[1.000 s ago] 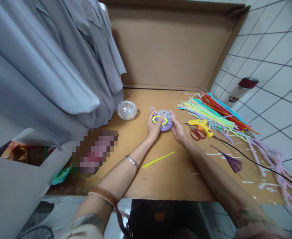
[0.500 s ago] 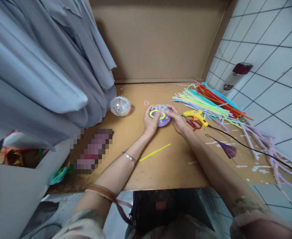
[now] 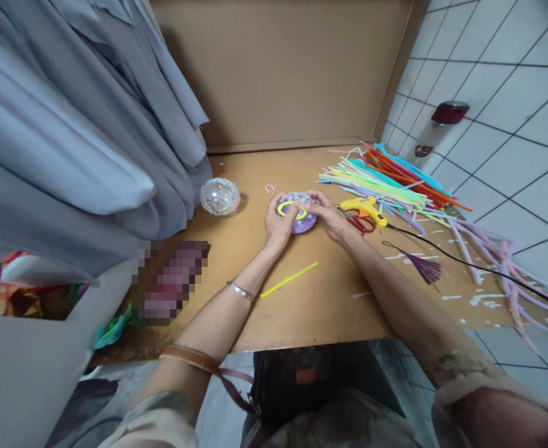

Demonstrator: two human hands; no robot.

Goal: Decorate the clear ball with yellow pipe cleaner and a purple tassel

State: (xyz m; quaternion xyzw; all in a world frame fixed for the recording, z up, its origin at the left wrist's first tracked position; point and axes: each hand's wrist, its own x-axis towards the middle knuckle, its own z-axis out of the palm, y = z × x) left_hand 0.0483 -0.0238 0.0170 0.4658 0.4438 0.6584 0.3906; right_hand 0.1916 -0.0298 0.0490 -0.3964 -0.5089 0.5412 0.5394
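Observation:
Between my two hands is a round purple and clear ball-like piece (image 3: pixel 304 226) with a glittery or patterned top. On top of it lies a bright yellow ring (image 3: pixel 281 208), apparently bent from fuzzy stem. My left hand (image 3: pixel 278 225) grips the left side, its thumb pressing on the ring. From the right, my right hand (image 3: pixel 330 219) holds the other side, with its thumb near the ring too. The undersides of the fingers are hidden. A straight yellow pipe cleaner (image 3: pixel 289 280) rests on the table nearer to me.
Right of my hands lie a yellow glue gun (image 3: pixel 358 205) with a black cord, red-handled scissors (image 3: pixel 362 224), a purple tassel (image 3: pixel 423 269) and a heap of coloured pipe cleaners (image 3: pixel 386 186). A clear ball (image 3: pixel 220 196) sits left, by a grey curtain (image 3: pixel 91 124). A small pink hook (image 3: pixel 269 188) lies behind.
The whole view has shifted slightly, so things appear a little higher and further left. Both hands keep their hold on the purple piece, thumbs still at the yellow ring.

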